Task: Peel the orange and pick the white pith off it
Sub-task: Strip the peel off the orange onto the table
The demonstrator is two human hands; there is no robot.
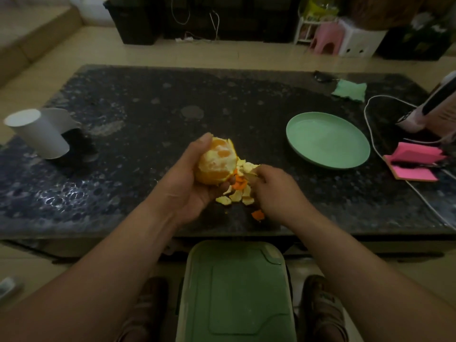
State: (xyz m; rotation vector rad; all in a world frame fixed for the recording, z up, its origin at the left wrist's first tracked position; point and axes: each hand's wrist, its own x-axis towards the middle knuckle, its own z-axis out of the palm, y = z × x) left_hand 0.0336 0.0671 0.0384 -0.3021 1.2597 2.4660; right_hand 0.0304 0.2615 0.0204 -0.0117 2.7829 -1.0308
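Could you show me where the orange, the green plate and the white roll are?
orange [217, 161], head view, its peeled flesh.
green plate [328, 141], head view, its bare middle.
white roll [39, 134], head view, its side wall.

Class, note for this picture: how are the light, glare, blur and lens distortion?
Head view: dim, darker toward the corners; glare on the table at left; right hand pinching peel slightly blurred; orange in the left hand sharper; wide lens bows the table's edges.

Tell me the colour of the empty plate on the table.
Pale mint green plate, head view.
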